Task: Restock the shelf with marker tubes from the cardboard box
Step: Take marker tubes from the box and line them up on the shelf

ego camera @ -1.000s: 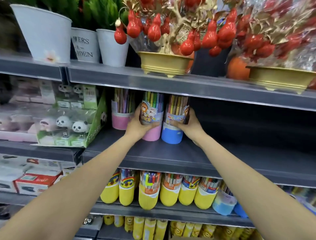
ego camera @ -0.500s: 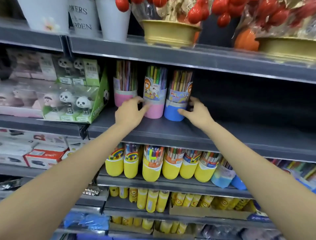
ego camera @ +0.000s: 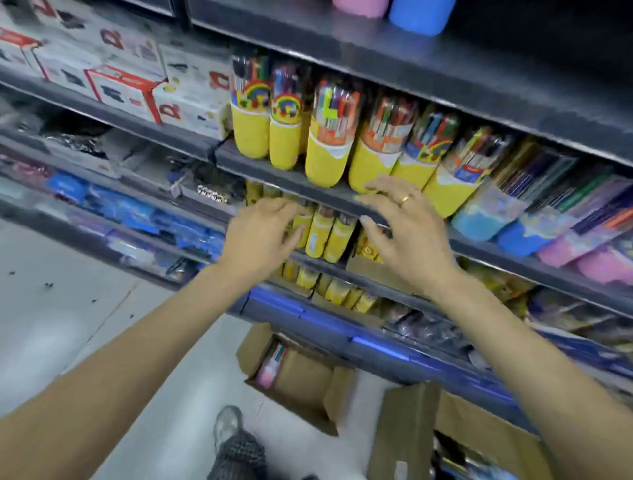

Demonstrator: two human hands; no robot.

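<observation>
Stationery shop: stocked shelves [ego camera: 329,192] of marker tubes [ego camera: 323,150]

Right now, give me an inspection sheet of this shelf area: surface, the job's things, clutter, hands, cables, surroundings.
Surface: grey shelf carrying a row of yellow-based marker tubes; blue-based and pink-based packs further right.
Job's things: open cardboard box on the floor below, one pink-based marker tube lying inside; pink tube and blue tube on the shelf above.
Clutter: second cardboard box at lower right; dark specks on the floor.
Hands: left hand and right hand both empty, fingers spread and relaxed, in front of the shelf edge; ring on the right hand.
Cables: nothing seen.
Surroundings: white and red boxes on the shelf to the left; a shoe on the pale floor.
</observation>
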